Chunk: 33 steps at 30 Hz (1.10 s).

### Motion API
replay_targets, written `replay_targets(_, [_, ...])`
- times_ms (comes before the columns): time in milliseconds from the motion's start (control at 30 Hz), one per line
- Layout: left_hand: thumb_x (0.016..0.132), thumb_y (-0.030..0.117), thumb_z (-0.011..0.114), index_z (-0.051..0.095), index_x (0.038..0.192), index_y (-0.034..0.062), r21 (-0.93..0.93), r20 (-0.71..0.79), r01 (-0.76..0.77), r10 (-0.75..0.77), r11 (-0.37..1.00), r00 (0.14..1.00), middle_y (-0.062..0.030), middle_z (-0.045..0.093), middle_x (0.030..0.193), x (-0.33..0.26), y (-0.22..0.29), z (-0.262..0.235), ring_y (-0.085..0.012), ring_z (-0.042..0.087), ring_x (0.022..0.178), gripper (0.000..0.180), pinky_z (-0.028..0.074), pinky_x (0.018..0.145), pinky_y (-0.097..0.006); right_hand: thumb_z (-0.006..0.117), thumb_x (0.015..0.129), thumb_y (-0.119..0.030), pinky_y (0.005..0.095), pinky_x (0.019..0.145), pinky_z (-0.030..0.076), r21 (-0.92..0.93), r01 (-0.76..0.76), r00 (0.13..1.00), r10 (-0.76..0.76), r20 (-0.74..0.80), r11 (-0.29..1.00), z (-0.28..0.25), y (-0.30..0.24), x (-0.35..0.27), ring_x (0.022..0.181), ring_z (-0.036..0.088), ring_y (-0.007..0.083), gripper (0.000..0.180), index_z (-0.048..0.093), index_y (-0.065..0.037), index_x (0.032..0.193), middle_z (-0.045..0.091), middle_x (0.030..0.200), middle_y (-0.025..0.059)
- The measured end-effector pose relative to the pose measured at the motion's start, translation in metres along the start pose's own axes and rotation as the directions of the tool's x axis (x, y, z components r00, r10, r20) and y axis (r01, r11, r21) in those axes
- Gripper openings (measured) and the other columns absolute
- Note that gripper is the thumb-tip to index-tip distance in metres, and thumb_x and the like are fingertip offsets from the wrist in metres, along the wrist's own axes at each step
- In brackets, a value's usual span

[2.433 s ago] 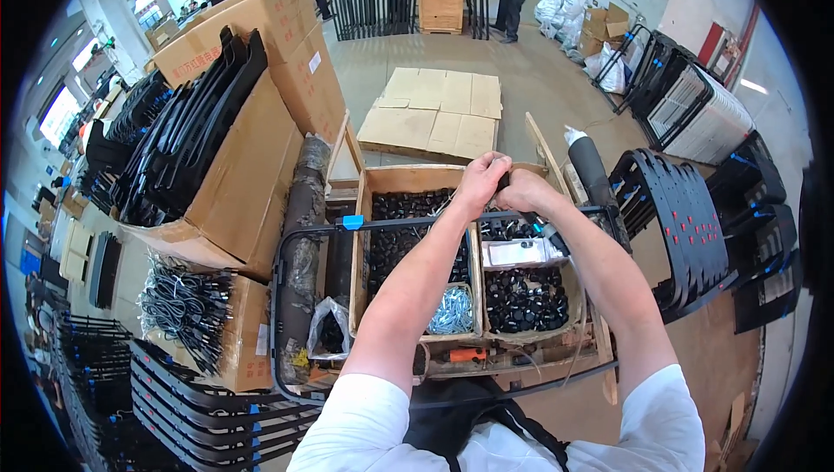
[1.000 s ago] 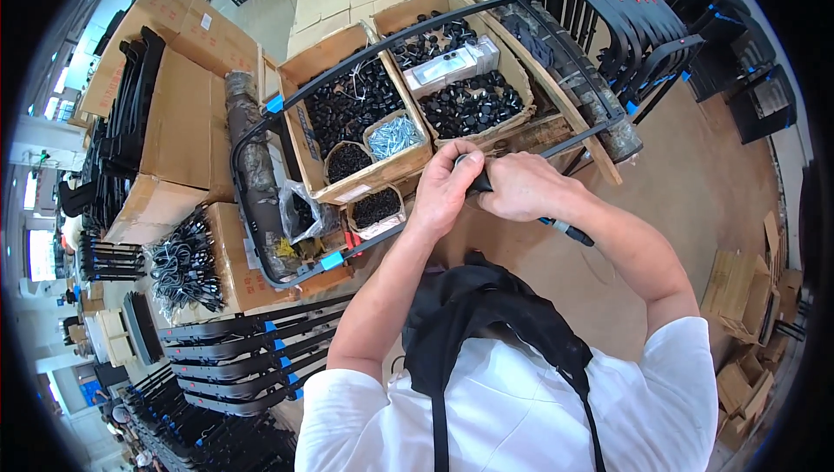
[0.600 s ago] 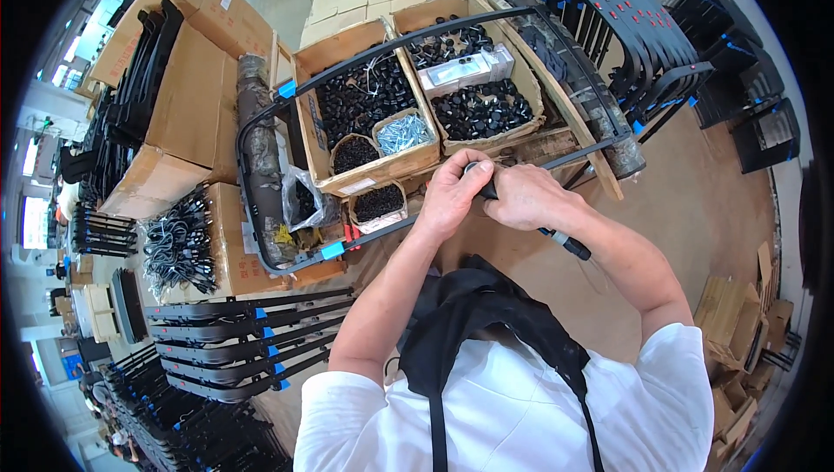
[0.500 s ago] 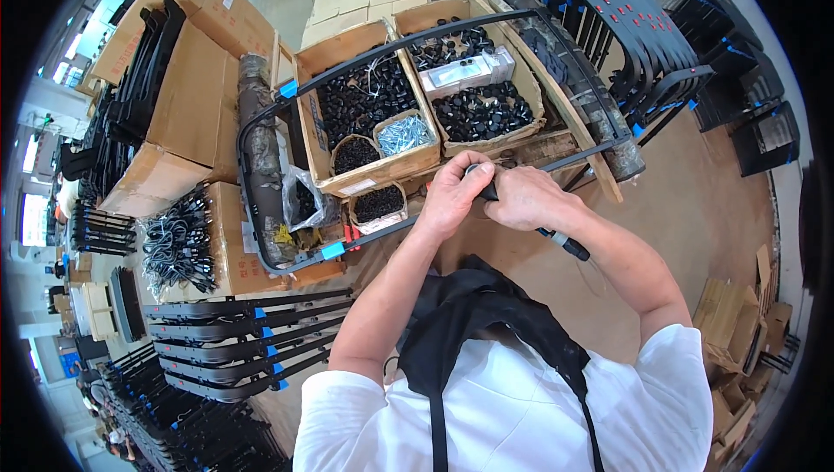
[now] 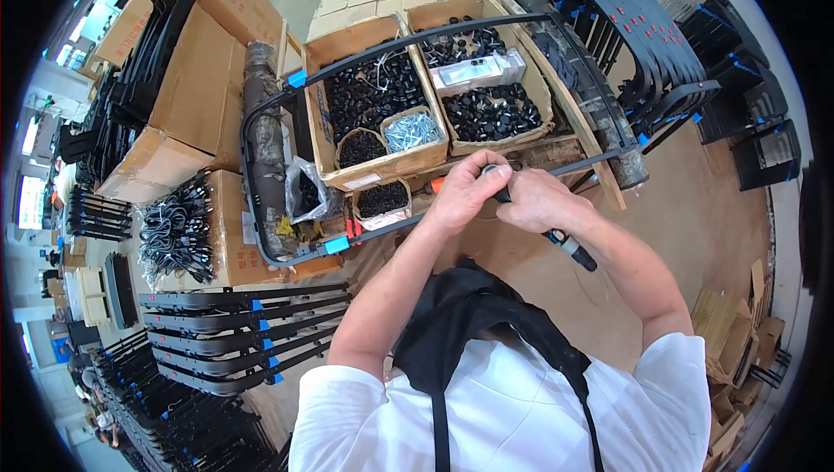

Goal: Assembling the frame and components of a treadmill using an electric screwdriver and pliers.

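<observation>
A black tubular frame [image 5: 426, 36] with blue tape pieces lies across the bench and its boxes. At its near rail, my left hand [image 5: 469, 194] is closed, thumb against fingers, next to a small black rounded part [image 5: 499, 178]; what it grips is mostly hidden. Beside it, my right hand [image 5: 540, 201] is wrapped round a black power screwdriver [image 5: 573, 250], whose rear end sticks out below the wrist with a thin cord trailing. The tool's tip is out of sight behind my hands.
Beyond my hands stand cardboard boxes [image 5: 382, 178] of black caps, silver screws [image 5: 412, 131] and small black screws [image 5: 382, 200]. A wooden strip [image 5: 599, 159] slants at the right. Stacked black frames [image 5: 208, 333] stand at lower left, more frames [image 5: 643, 29] at upper right.
The view has shifted slightly, so the bench appears a little further right. Both hands stay together at the near rail, and the tool's rear end sits slightly lower.
</observation>
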<state>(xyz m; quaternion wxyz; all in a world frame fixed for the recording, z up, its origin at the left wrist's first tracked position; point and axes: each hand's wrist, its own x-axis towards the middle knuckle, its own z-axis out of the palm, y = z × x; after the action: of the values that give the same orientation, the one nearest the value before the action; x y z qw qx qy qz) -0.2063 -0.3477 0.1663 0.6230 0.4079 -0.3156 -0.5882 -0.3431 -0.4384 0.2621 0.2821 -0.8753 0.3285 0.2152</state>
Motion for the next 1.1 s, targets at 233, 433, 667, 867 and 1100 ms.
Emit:
replay_targets(233, [0.104, 0.021, 0.07, 0.067, 0.11, 0.0069, 0.008, 0.022, -0.06, 0.06, 0.998, 0.998, 0.0045, 0.064, 0.1, 0.008, 0.003, 0.004, -0.0052, 0.056, 0.094, 0.016, 0.05, 0.085, -0.026, 0.064, 0.081, -0.027, 0.0534, 0.086, 0.056, -0.035, 0.01, 0.999, -0.012, -0.049, 0.999, -0.012, -0.01, -0.007, 0.097, 0.071, 0.0478, 0.038, 0.071, 0.009, 0.091, 0.072, 0.097, 0.0329])
replay_targets(433, [0.093, 0.021, 0.075, 0.068, 0.096, 0.0038, 0.288, 0.012, -0.462, 0.479, 0.839, 0.878, -0.0069, 0.06, 0.099, 0.015, 0.081, -0.011, -0.0209, 0.058, 0.098, 0.019, 0.047, 0.091, -0.035, 0.072, 0.081, -0.022, 0.0502, 0.087, 0.055, 0.078, 0.156, 0.976, -0.141, -0.166, 0.985, -0.062, -0.061, -0.009, 0.101, 0.071, 0.0448, 0.041, 0.067, 0.004, 0.113, 0.074, 0.103, 0.0279])
replay_targets(667, [0.101, 0.027, 0.068, 0.068, 0.096, 0.0033, 0.373, -0.419, -0.412, 0.547, 0.832, 0.725, -0.0059, 0.063, 0.103, 0.004, 0.096, -0.142, -0.0184, 0.059, 0.101, 0.024, 0.047, 0.09, -0.034, 0.081, 0.078, -0.025, 0.0491, 0.08, 0.06, 0.06, 0.161, 0.951, -0.139, -0.276, 0.985, -0.041, -0.133, 0.092, 0.088, 0.075, 0.042, 0.066, 0.055, -0.004, 0.135, 0.074, 0.098, 0.0261])
replay_targets(867, [0.102, 0.059, 0.064, 0.066, 0.126, -0.0029, -0.052, -0.589, 0.219, -0.207, 0.974, 0.781, -0.0062, 0.071, 0.106, -0.035, 0.021, -0.274, -0.0147, 0.064, 0.088, 0.066, 0.052, 0.078, -0.029, 0.082, 0.082, -0.026, 0.0535, 0.079, 0.062, -0.33, 0.325, 0.914, -0.384, -0.131, 0.886, 0.04, -0.179, 0.197, 0.089, 0.074, 0.0451, 0.067, 0.048, 0.002, 0.132, 0.071, 0.099, 0.0264])
replay_targets(1100, [0.099, 0.052, 0.071, 0.066, 0.124, -0.0079, 0.101, -0.81, 0.134, 0.003, 0.986, 0.587, -0.0197, 0.074, 0.111, -0.031, 0.052, -0.365, -0.0244, 0.07, 0.1, 0.065, 0.054, 0.087, -0.039, 0.083, 0.082, -0.028, 0.0524, 0.077, 0.061, -0.273, 0.48, 0.791, -0.546, -0.277, 0.834, 0.067, -0.248, 0.294, 0.091, 0.073, 0.0457, 0.075, 0.044, 0.0, 0.139, 0.07, 0.106, 0.027])
